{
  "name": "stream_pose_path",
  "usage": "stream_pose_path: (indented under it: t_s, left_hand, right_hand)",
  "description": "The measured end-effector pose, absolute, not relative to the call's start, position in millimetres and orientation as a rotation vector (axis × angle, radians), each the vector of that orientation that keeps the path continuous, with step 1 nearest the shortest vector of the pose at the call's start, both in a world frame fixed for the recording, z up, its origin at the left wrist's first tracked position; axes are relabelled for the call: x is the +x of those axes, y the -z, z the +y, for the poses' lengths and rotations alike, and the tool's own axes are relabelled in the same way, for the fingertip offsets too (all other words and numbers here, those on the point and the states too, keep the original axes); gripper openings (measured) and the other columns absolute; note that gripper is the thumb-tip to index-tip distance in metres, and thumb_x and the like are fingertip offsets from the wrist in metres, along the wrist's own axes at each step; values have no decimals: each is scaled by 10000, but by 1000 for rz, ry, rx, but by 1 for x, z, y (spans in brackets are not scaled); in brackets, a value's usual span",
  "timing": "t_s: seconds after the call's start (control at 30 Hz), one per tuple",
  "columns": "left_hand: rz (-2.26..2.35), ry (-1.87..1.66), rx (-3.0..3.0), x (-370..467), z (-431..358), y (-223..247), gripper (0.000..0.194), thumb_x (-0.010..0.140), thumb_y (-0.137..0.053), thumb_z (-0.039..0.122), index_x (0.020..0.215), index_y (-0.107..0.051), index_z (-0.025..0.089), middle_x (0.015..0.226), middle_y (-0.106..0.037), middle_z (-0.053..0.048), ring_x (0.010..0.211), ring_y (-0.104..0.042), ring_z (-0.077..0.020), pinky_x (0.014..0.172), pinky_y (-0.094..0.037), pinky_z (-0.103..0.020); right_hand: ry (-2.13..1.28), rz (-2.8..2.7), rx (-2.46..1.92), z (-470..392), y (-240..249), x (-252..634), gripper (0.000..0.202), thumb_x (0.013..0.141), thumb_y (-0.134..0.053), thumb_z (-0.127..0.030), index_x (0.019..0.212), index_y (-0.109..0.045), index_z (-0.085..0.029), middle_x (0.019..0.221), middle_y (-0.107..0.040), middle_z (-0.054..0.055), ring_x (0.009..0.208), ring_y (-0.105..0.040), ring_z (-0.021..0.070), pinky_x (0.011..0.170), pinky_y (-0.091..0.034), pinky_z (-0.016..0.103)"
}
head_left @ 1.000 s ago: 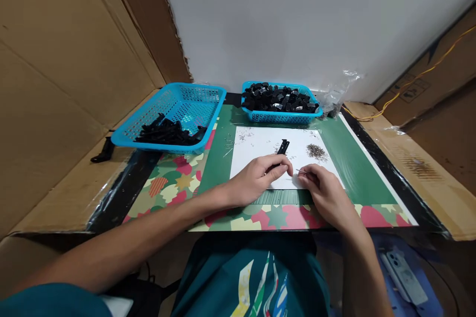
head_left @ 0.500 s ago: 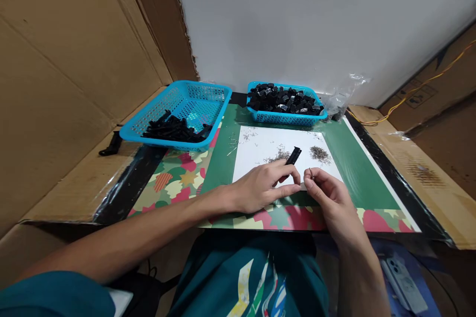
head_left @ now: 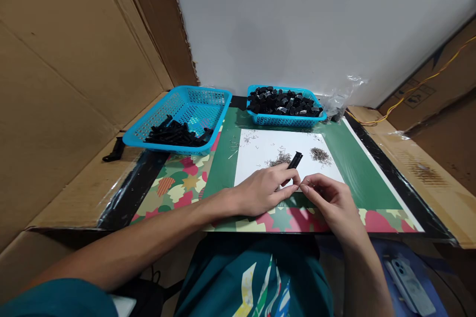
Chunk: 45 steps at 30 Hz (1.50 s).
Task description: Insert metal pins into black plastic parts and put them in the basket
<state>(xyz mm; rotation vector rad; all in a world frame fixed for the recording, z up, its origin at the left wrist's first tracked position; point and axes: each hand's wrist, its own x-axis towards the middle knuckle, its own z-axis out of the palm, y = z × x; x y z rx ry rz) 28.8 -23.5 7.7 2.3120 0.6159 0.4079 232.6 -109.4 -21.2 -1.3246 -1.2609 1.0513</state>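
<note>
My left hand (head_left: 268, 188) rests on the near part of the white sheet (head_left: 256, 158), closed round a slim black plastic part (head_left: 295, 160) whose far end sticks out past the fingers. Thumb and forefinger of my right hand (head_left: 329, 195) are pinched together, their tips almost against the left fingertips. Whatever lies in that pinch is too small to make out. Beyond the hands, a pile of tiny metal pieces (head_left: 280, 157) spreads behind the left fingers, and a darker pile of small metal pieces (head_left: 320, 155) lies farther right.
A blue basket (head_left: 130, 129) at left holds black parts; another blue basket (head_left: 286, 120) at the back is heaped with black pieces. Beside it stands a clear plastic bag (head_left: 340, 101). One black part (head_left: 114, 150) lies on the cardboard at left. A phone (head_left: 411, 282) is below right.
My right hand has moved slightly left, and its fingertips have closed in on the left fingertips. The left hand still holds the black part. The view has shifted a little.
</note>
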Motion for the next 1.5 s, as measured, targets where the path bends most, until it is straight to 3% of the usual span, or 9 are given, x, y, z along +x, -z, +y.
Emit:
stream_pose_path:
  t_s: [0.3,0.47,0.57,0.67,0.73,0.83,0.97,1.2,1.5]
  left_hand:
    - [620,-240,2443,28,-24,-9,258,1120,-440,389,1088,-632,220,967,-592,-27,791,-592,-195,684,-403,-301]
    - [628,-209,2471,28,-24,-10,230,1113,-468,381,1116,-642,231,1009,-634,-34,837,-634,-210,708,-422,-300]
    - [579,-193,2449,28,-24,-11,288,1141,-401,401,1280,-608,255,1086,-706,-56,938,-697,-252,757,-448,-307]
    - [615,-114,2456,27,-25,-10,480,1137,-424,438,1572,-378,241,956,-752,-58,833,-734,-294,694,-437,-314]
    - [647,-79,2482,27,-24,-9,598,1126,-458,449,1640,-275,202,913,-770,-66,784,-741,-310,661,-423,-316]
    - [603,-84,2493,27,-23,-8,525,1132,-445,455,1597,-411,214,1133,-798,-120,958,-771,-324,731,-465,-327]
    - [613,-111,2472,29,-23,-10,485,1133,-451,446,1551,-511,207,1294,-770,-144,1123,-757,-338,832,-510,-350]
    - [637,-111,2518,31,-23,-7,437,1130,-454,452,1503,-561,251,1242,-796,-101,1092,-773,-314,797,-510,-321]
    - [613,-118,2540,30,-24,-10,397,1139,-428,420,1467,-566,245,1126,-810,-101,964,-782,-301,730,-465,-305]
  right_hand:
    - [-985,-1476,-1435,-115,12,237,307,978,-711,-498,955,-756,-195,867,-742,55,755,-647,191,647,-493,276]
    - [-960,-1604,-1488,-118,10,239,260,1020,-644,-416,909,-739,-200,767,-680,21,690,-557,161,620,-431,271]
    - [-960,-1559,-1484,-118,12,247,251,992,-665,-405,894,-745,-188,733,-659,20,648,-541,153,585,-415,267]
    - [-873,-1429,-1515,-116,16,257,252,918,-732,-412,835,-741,-175,664,-608,10,589,-500,143,529,-370,259]
    - [-777,-1312,-1541,-114,19,261,264,866,-770,-416,773,-709,-177,617,-545,-14,556,-435,124,509,-329,251]
    - [-683,-1169,-1553,-110,23,259,267,828,-780,-407,736,-663,-185,606,-504,-36,545,-378,105,516,-310,243]
    - [-742,-1187,-1570,-105,26,249,231,798,-764,-392,748,-682,-182,620,-557,-20,551,-431,116,530,-335,247]
    - [-717,-1250,-1707,-99,28,239,205,775,-691,-387,742,-687,-185,656,-652,19,580,-519,146,556,-382,263]
    - [-601,-1298,-1807,-100,30,235,227,796,-661,-427,739,-666,-208,624,-650,8,555,-525,155,544,-351,274]
